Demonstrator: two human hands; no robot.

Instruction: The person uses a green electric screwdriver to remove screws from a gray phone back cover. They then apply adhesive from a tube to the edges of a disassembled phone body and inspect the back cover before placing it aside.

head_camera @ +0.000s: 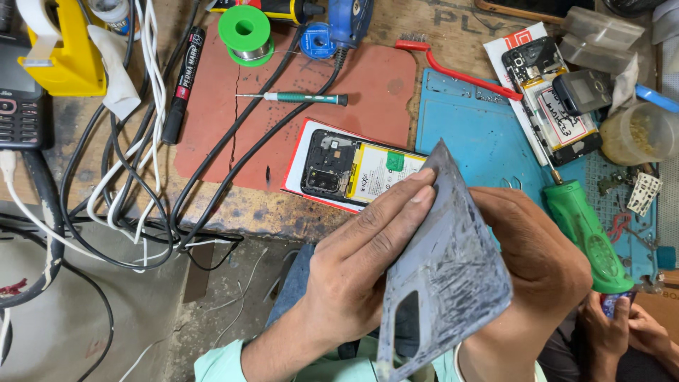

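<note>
I hold a grey phone back cover [442, 276] upright in front of me, its inner side smeared with old glue and its camera cut-out low on the left. My left hand [357, 265] grips the cover's left edge, fingers stretched along its top. My right hand [530, 262] holds the right side from behind. Just past the cover, an opened phone [346, 170] with a yellow-and-white battery lies on a red-edged white card on the bench.
A reddish mat [304, 92] carries a small green screwdriver [308, 98]; a blue mat [481, 127] lies right of it. A large green screwdriver [587, 233], a second opened phone [548, 99], solder spool [245, 32], black marker [182, 81] and tangled cables [134, 184] surround them. Another person's hands [626, 329] are at the lower right.
</note>
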